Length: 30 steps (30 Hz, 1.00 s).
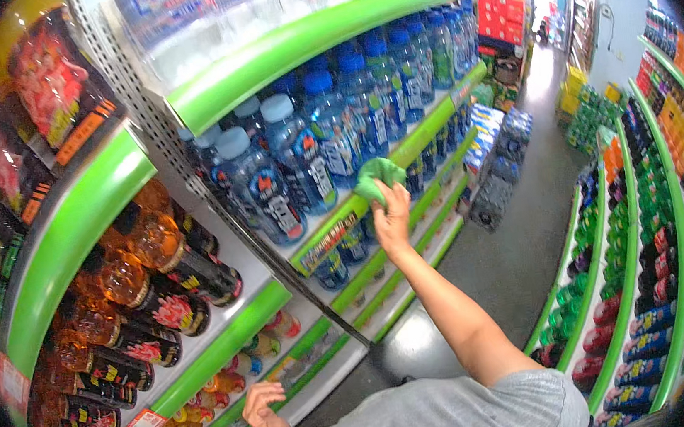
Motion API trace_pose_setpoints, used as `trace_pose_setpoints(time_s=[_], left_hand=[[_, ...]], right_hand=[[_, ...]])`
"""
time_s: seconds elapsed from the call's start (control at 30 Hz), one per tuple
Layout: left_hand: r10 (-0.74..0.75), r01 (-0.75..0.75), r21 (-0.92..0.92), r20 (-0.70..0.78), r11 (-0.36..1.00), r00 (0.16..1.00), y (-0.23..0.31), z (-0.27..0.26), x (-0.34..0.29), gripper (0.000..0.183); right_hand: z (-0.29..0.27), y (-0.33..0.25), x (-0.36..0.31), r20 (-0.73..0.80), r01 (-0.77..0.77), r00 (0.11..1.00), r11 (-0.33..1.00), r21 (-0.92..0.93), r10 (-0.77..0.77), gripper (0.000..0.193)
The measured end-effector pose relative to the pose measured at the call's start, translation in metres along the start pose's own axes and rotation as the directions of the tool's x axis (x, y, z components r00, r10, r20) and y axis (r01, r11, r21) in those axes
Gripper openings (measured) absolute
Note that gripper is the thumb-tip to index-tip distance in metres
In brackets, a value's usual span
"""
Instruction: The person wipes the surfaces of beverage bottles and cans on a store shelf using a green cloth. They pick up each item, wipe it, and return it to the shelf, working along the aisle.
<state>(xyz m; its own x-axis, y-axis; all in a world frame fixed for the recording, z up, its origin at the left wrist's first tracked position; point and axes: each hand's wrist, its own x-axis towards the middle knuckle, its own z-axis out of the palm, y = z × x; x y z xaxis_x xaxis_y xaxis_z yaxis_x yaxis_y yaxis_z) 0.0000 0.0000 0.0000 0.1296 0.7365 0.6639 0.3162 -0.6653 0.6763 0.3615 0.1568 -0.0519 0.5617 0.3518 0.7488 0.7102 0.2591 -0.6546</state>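
My right hand (393,221) is stretched out to a green shelf edge (335,229) and presses a green cloth (378,176) against it. Just behind the cloth stand large blue water bottles (302,155) in a row. My left hand (263,409) hangs low near the bottom shelves, fingers curled loosely, with nothing in it. It is close to small orange drink bottles (235,381).
Dark bottles with orange liquid (140,276) fill the shelf at left. Stacked bottle packs (496,160) stand on the aisle floor ahead. A second shelf unit with green, red and blue bottles (639,265) lines the right side. The grey aisle floor (513,254) runs between.
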Motion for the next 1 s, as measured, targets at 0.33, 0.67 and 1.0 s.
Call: trace_pose_setpoints(time_s=[0.33,0.67,1.0], left_hand=[[0.003,-0.005,-0.051,-0.038,0.999,0.999,0.009,0.002,0.0,0.03],[-0.027,0.018,-0.06,-0.164,0.998,0.986,0.014,-0.023,-0.013,0.036],[-0.051,0.056,0.024,-0.174,0.998,0.983,0.011,-0.053,-0.027,0.036]], right_hand=[[-0.045,-0.109,0.066,-0.004,-0.182,0.973,0.776,0.604,0.231,0.02],[-0.016,-0.265,0.153,-0.075,0.673,0.739,0.727,0.136,-0.67,0.039],[-0.026,-0.238,0.194,-0.002,0.502,0.864,0.864,-0.044,-0.503,0.031]])
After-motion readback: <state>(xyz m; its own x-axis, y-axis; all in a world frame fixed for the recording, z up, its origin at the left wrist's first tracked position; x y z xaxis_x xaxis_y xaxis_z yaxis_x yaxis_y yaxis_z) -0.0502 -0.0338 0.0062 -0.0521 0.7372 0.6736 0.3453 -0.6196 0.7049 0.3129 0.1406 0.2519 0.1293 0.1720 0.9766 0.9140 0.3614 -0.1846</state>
